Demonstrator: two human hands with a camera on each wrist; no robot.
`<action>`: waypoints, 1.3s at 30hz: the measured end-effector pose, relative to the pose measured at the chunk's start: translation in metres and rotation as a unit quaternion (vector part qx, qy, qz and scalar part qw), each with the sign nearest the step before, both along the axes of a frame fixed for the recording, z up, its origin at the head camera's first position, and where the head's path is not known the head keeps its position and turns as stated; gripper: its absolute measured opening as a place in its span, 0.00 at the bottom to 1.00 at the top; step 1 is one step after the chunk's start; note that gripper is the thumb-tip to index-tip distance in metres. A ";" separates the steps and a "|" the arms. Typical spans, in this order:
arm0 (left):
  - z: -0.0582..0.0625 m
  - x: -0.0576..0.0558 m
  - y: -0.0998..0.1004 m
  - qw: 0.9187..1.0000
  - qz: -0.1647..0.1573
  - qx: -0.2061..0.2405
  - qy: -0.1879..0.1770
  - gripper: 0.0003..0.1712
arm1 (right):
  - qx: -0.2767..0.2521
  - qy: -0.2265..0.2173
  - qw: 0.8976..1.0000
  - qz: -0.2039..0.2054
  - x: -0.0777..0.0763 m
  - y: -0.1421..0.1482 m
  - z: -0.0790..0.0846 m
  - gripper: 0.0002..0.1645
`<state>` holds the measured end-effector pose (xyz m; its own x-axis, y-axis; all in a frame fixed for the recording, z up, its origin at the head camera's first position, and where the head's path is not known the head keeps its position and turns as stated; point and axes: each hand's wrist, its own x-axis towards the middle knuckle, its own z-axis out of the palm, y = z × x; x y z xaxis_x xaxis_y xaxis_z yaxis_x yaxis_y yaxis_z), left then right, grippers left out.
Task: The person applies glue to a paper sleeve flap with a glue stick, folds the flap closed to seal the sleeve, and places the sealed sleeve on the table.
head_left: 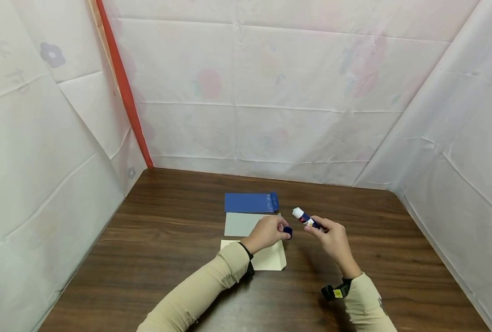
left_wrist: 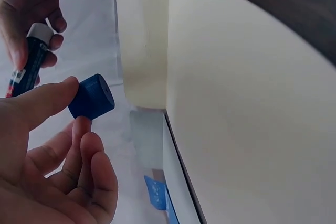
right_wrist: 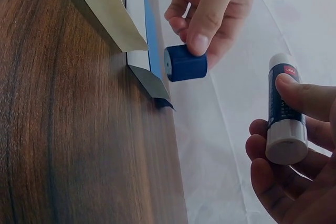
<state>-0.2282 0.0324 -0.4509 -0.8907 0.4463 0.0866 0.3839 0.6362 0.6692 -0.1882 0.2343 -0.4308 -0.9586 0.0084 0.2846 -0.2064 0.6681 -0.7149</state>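
Note:
My left hand point(head_left: 268, 232) pinches a dark blue glue stick cap point(left_wrist: 92, 97) between thumb and fingers, above the paper pieces. To its right, my right hand point(head_left: 332, 237) holds an uncapped glue stick point(head_left: 305, 217), its white end pointing up and to the left. Cap and stick are apart. Below the left hand lies a cream envelope point(head_left: 272, 258) with its flap on the right. A grey envelope point(head_left: 241, 224) lies behind it, partly covered by the hand. Farthest back is a blue envelope point(head_left: 246, 203), with whitish marks near its right-hand flap point(head_left: 275, 201).
The envelopes lie in a column on a dark wood-grain table point(head_left: 167, 240). White patterned sheeting point(head_left: 270, 92) hangs behind the table and at both sides. A red strip point(head_left: 123, 87) runs down the back left corner.

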 end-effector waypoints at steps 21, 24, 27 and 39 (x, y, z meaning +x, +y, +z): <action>-0.003 0.008 0.021 0.983 0.009 -0.152 0.104 0.08 | -0.005 -0.006 1.000 -0.006 -0.001 0.003 -0.002 0.21; -0.004 0.008 0.023 0.978 0.013 -0.167 0.123 0.09 | -0.004 -0.008 1.000 -0.006 -0.001 0.003 -0.002 0.22; -0.006 0.007 0.025 0.974 0.018 -0.176 0.139 0.09 | -0.005 -0.011 1.000 -0.005 -0.001 0.003 -0.002 0.22; -0.010 0.007 0.032 0.977 0.000 -0.147 0.156 0.08 | -0.019 -0.014 1.000 -0.010 -0.001 0.004 -0.003 0.21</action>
